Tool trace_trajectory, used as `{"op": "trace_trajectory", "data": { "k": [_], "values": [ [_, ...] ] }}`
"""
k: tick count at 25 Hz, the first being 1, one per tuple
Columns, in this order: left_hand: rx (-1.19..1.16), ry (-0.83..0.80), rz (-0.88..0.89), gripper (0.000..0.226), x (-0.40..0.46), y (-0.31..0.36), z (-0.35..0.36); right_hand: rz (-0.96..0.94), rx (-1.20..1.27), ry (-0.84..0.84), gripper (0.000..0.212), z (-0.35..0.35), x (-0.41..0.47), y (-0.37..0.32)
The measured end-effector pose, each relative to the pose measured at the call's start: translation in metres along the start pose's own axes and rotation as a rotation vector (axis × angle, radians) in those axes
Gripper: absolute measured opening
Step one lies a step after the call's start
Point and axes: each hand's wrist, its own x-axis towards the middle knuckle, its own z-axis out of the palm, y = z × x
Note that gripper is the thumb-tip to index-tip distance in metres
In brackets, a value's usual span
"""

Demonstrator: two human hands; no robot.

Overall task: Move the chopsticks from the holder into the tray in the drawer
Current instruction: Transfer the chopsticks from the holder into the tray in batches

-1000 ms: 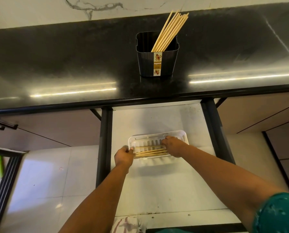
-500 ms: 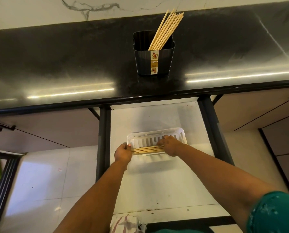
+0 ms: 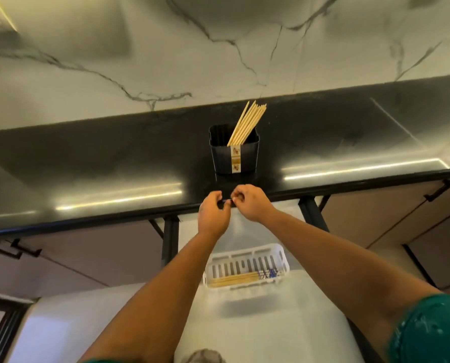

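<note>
Meeting at the table (image 3: 87,163) edge, left hand (image 3: 213,214) and right hand (image 3: 250,203) pinch narrow fingers together, apparently empty, below the holder (image 3: 234,157).

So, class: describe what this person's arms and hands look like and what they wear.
Both forearms are bare, and neither the left hand nor the right hand shows a glove, ring, watch or bracelet. A teal green sleeve with faint pale specks covers the right upper arm. A sliver of green shows at the bottom edge by the left arm.
</note>
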Motion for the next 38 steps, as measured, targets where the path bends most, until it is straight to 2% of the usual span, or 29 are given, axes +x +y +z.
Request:
{"op": "trace_trajectory", "data": {
  "k": [3,6,8,11,13,15,16,19,21,27,32,38],
  "values": [
    [-0.091,-0.002,0.100,0.021,0.049,0.065,-0.017,0.009,0.051,0.136,0.019,-0.042,0.053,-0.030],
    [-0.165,0.052,0.117,0.028,0.091,0.107,-0.031,0.064,0.087,0.299,0.016,-0.079,0.102,-0.034],
    [-0.171,0.077,0.146,0.032,0.110,0.120,-0.036,0.187,0.143,0.378,0.019,-0.096,0.134,-0.020],
    [-0.205,0.087,0.131,0.032,0.131,0.120,-0.032,0.547,0.215,0.421,0.059,-0.108,0.169,0.015],
    [-0.201,0.074,0.112,0.030,0.142,0.113,-0.024,0.635,0.290,0.388,0.076,-0.106,0.185,0.036],
    [-0.177,0.048,0.100,0.030,0.153,0.106,-0.018,0.602,0.438,0.372,0.074,-0.103,0.198,0.047],
    [-0.171,0.044,0.093,0.030,0.157,0.103,-0.015,0.578,0.499,0.364,0.066,-0.100,0.204,0.049],
    [-0.172,0.059,0.090,0.028,0.165,0.094,-0.013,0.528,0.544,0.380,0.026,-0.090,0.216,0.048],
    [-0.155,0.068,0.093,0.028,0.165,0.087,-0.013,0.517,0.525,0.419,0.013,-0.093,0.218,0.043],
    [-0.080,0.106,0.141,0.029,0.160,0.090,-0.025,0.482,0.418,0.415,0.028,-0.131,0.210,0.026],
    [-0.122,0.110,0.145,0.029,0.142,0.112,-0.033,0.355,0.360,0.464,0.026,-0.158,0.192,-0.007],
    [-0.211,0.147,0.194,0.032,0.116,0.155,-0.060,0.073,0.171,0.526,0.029,-0.207,0.143,-0.071]
  ]
}}
